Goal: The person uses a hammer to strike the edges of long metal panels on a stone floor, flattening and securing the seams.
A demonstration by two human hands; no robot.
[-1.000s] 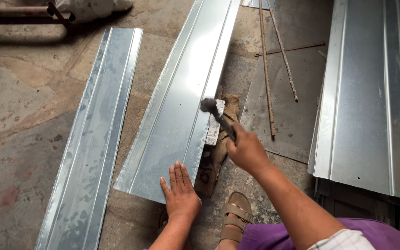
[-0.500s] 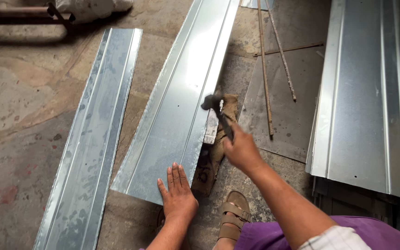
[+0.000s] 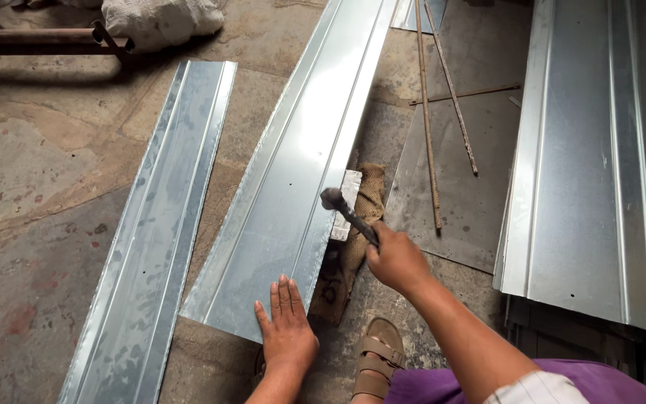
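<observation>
1. Sheet (image 3: 293,187): long folded galvanised strip lying flat on the concrete floor (image 3: 31,187), running from the near centre away to the upper right. Its right edge rests over a pale block (image 3: 344,213) set on burlap (image 3: 364,217).
2. Hammer (image 3: 345,213): dark head poised just above the sheet's right edge, at the block. Handle slopes down and right into the right hand (image 3: 396,258).
3. Right hand: closed round the hammer handle low down, knuckles up. Good reach; judged best to keep the wrist loose and let the head land flat, so the fold is dressed and not dented.
4. Left hand (image 3: 287,329): flat, fingers spread, palm pressing the sheet's near end. It holds nothing. Well apart from the strike point, which seems a sound margin; firm weight here should stop the strip bouncing.
5. Judgement: blows should fall only where the block backs the edge; off the block the metal would likely buckle. Light, even taps look wiser than heavy ones.
6. Sandal (image 3: 375,366): foot just right of the left hand, beside the burlap.
7. Surroundings: a second strip (image 3: 158,239) lies parallel to the left, apart; a stack of profiled sheets (image 3: 600,164) on the right; thin rods (image 3: 435,112) on a dark plate between; a rusty pipe (image 3: 31,39) and a white sack (image 3: 162,21) at the top left.
</observation>
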